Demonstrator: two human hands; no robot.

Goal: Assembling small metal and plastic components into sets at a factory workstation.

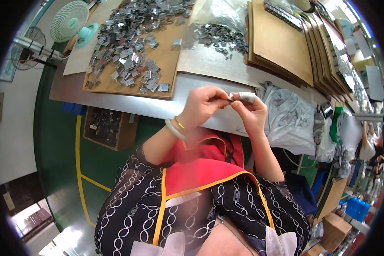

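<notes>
My left hand (203,105) and my right hand (251,112) meet over the near edge of the metal table (158,104). Both pinch a small metal piece (231,97) between their fingertips; most of it is hidden, so its exact kind does not show. White wrapping covers one finger of my right hand. Beyond my left hand, a brown board (168,64) carries a big heap of small flat metal parts (132,59). Farther back, a second pile of darker small metal parts (224,37) lies on a pale sheet, partly beside clear plastic.
Brown boards (281,40) are stacked at the back right, some bearing rows of parts. A grey plastic bag (290,115) lies right of my hands. A cardboard box (109,126) of parts stands below the table's left side. A pale green fan (72,23) stands at the far left.
</notes>
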